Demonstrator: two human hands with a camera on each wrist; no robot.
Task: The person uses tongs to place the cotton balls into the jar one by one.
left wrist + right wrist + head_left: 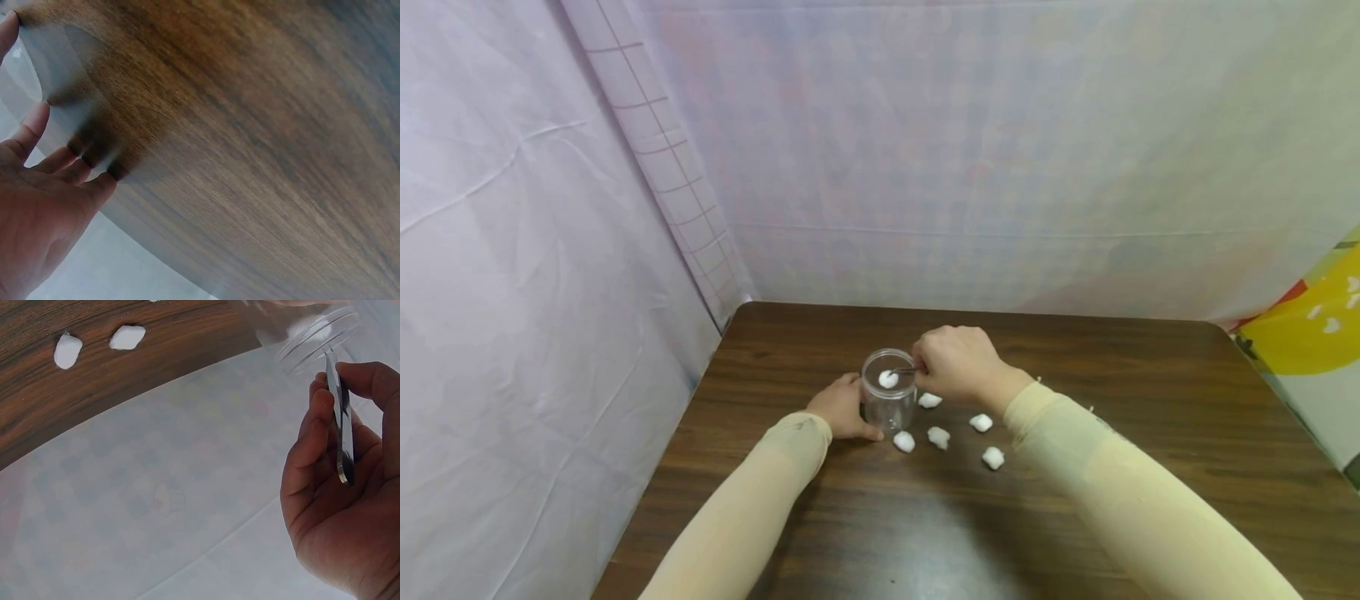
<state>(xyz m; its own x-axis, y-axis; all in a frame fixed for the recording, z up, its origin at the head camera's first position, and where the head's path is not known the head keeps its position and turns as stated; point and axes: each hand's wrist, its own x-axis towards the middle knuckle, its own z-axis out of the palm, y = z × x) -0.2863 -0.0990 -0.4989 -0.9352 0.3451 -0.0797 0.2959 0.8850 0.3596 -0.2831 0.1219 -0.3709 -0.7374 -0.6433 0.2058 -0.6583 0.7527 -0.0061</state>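
The right hand [958, 362] pinches metal tweezers [341, 419], tips at a white cotton ball [888, 380] in the mouth of a clear jar [892, 410]. The left hand [841, 406] rests, fingers spread, against its side. More cotton balls [981, 423] lie on the table [865, 525]. They should be light, squashy, best nipped mid-tuft; the jar is probably slippery.

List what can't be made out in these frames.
- Tweezers, back end: head view, hidden by the right hand.
- Whether the tips pinch the cotton: head view, too small; right wrist view, blurred by the clear jar.
- Most of the jar: left wrist view, cut off by the left edge.
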